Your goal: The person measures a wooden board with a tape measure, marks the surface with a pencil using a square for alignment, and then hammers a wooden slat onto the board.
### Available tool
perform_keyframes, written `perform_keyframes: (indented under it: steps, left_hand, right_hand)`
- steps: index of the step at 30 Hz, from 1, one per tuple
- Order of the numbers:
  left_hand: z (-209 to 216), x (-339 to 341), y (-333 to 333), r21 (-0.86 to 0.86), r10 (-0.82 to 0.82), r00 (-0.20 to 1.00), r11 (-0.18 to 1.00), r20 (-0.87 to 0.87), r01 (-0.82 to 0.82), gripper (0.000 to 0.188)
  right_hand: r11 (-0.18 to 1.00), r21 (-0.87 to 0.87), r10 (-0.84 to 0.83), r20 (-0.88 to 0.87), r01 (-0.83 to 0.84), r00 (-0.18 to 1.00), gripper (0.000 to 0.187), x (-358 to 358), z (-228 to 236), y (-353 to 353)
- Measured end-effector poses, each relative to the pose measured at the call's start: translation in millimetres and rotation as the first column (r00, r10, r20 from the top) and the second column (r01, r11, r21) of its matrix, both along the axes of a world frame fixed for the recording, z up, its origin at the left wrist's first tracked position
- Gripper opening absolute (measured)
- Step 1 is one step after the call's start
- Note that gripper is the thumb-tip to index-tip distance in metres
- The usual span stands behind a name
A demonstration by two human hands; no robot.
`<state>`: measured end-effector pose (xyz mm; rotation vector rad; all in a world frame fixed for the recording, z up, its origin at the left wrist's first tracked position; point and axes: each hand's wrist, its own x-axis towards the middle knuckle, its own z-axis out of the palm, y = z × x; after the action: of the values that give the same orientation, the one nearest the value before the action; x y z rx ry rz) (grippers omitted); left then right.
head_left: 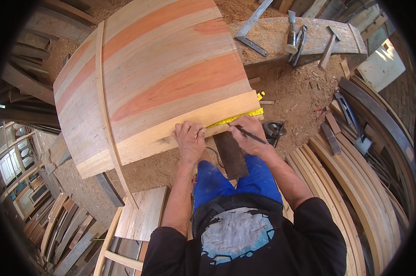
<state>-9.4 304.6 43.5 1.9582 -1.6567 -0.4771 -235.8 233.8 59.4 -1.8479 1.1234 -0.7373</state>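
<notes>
A yellow tape measure (255,112) lies near the middle of the frame, stretched slantwise along the near edge of a pale board (139,140). The left hand (191,140) is at the tape's left end, its fingers curled in close together with the tips down on the board; whether they pinch the tape, I cannot tell. The right hand (248,135) has its fingers closed around a dark pencil (255,136), its point down by the tape, just right of the frame's centre.

The board runs along the lower edge of a plywood sheet (162,69) with reddish streaks, which fills the upper left and centre. A thin wooden strip (101,92) crosses both and reaches down to a small board (141,214) at lower left. Below the right hand, a dark wooden piece (231,156) sits in front of the person's blue shorts (212,181).

At upper right, a heavy plank (270,30) carries a metal square (252,45), a chisel (291,32), pincers (300,43) and a hammer (328,48). Sawdust (295,92) covers the ground below it, and long curved timbers (355,179) are stacked at lower right
</notes>
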Motion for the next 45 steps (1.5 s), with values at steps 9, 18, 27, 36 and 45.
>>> perform_keyframes:
  steps: [9,18,27,36,45]
  left_hand:
    - [-3.8,-1.1,-0.2,-0.014,-0.004,1.0,1.0,0.007,0.004,0.011]
    - [-3.6,2.3,3.7,0.03,0.009,1.0,1.0,-0.027,-0.008,0.012]
    - [-2.5,2.1,2.5,0.061,-0.021,0.999,0.998,0.028,0.019,0.013]
    - [3.1,1.1,0.0,0.03,-0.027,1.0,0.999,0.002,0.026,0.015]
    - [93.6,7.2,-62.5,0.13,0.164,0.688,0.986,-0.707,-0.101,0.005]
  right_hand:
    - [0.692,0.474,-0.401,-0.375,0.544,0.836,0.036,-104.9,-43.6,-77.5]
    - [0.987,0.16,0.085,-0.642,0.025,0.762,0.079,-109.6,-138.0,-64.0]
    - [0.997,0.081,0.053,-0.465,-0.017,0.884,0.061,-110.1,-177.6,-59.9]
    - [0.992,0.12,0.093,-0.454,-0.043,0.886,0.053,-93.6,-177.5,-47.2]
    - [0.979,0.095,-0.134,-0.378,0.183,0.916,0.029,-96.0,-77.5,-18.1]
